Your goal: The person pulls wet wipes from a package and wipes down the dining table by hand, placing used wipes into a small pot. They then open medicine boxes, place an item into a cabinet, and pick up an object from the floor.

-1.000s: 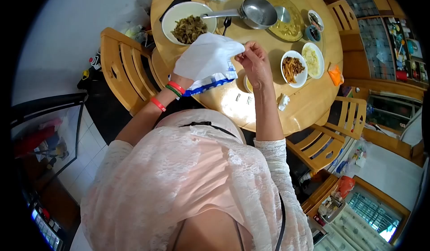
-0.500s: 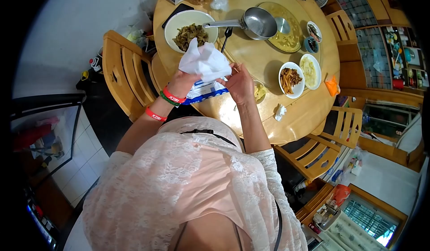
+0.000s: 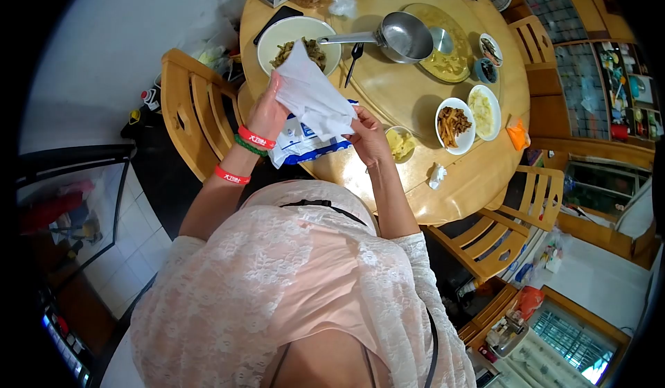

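Note:
A thin white wipe (image 3: 315, 100) is stretched between my two hands above the table's near edge. My left hand (image 3: 268, 113), with red and green bands at the wrist, holds the left side of it; some of its fingers are hidden behind the sheet. At the lower right corner, my right hand (image 3: 368, 137) pinches the wipe between thumb and fingers. Under the hands lies a blue and white soft packet (image 3: 294, 145), partly covered by the wipe. Just beyond, a large white bowl (image 3: 267, 45) of greenish-brown food is partly hidden by the wipe's raised corner.
A metal pan (image 3: 404, 38) stands on the round wooden table (image 3: 409, 197), its handle reaching over the large bowl. Nearby are a black fork (image 3: 354, 62), a small bowl of yellow food (image 3: 400, 145), two larger dishes and a crumpled tissue (image 3: 437, 176). Wooden chairs (image 3: 197, 111) surround the table.
The bunched wipe has been spread out flatter between my hands. My left hand has moved left and up, my right hand slightly down, and more of the packet shows.

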A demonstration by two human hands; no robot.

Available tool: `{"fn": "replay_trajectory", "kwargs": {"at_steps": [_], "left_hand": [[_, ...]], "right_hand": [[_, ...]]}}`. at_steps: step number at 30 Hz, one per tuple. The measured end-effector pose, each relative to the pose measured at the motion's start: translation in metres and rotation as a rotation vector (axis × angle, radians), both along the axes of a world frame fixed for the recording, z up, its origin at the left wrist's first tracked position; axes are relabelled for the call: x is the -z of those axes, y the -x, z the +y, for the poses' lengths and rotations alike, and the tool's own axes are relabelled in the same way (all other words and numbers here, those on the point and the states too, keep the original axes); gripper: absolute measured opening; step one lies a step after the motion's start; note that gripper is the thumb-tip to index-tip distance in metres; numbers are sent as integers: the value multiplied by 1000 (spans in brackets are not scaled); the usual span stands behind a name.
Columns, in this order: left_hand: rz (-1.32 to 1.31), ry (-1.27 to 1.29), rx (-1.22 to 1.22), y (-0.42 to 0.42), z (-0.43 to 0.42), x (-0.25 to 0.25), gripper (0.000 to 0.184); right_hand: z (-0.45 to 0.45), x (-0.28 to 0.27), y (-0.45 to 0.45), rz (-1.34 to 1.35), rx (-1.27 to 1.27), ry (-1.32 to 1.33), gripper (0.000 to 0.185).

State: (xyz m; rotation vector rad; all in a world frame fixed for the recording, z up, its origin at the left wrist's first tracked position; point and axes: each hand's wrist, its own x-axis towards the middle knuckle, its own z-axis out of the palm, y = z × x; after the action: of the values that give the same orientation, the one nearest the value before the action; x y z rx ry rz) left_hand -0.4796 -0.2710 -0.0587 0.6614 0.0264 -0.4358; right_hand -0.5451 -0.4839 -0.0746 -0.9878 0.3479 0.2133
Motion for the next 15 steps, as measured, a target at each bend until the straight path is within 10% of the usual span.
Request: {"fn": "replay_trajectory", "kwargs": {"at_steps": [15], "left_hand": [[403,28,65,-27,35,0,56]], "right_hand": [[-35,25,15,48,259,-134,1]]}}
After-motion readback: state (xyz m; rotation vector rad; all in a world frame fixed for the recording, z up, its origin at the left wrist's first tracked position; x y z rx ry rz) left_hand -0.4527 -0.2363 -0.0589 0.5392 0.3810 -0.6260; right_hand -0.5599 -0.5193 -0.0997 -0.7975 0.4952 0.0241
